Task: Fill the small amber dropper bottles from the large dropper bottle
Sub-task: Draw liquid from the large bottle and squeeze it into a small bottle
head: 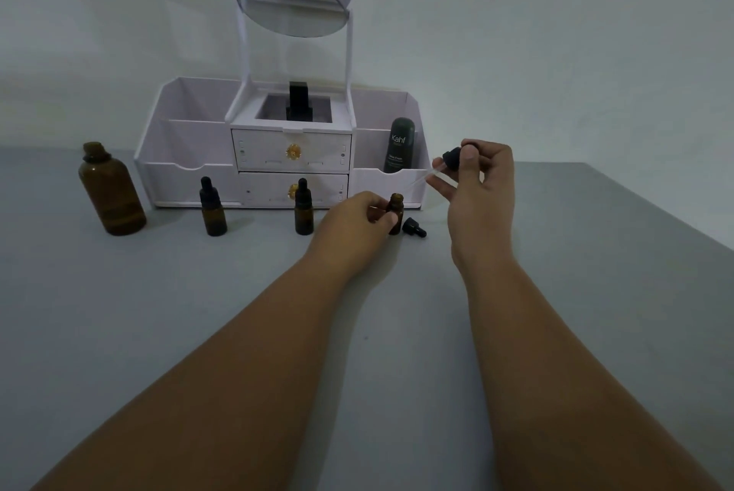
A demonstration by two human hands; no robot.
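Note:
The large amber bottle [111, 192] stands uncapped at the far left of the grey table. Two small amber dropper bottles [213, 210] [304, 210] stand capped in front of the organizer. A third small bottle [395, 212] stands open, and my left hand [353, 226] grips it at its base. Its small black cap [414, 227] lies on the table just right of it. My right hand [478, 181] pinches the large black dropper [452, 158] by its bulb, above and right of the open bottle, with the glass pipette slanting down-left toward the bottle's mouth.
A white cosmetic organizer [286, 149] with two drawers and a cat-ear mirror [294, 8] stands at the back. A dark green Kahf container [399, 145] sits in its right compartment, and a black bottle [298, 103] in its middle well. The table's right edge [655, 204] runs diagonally.

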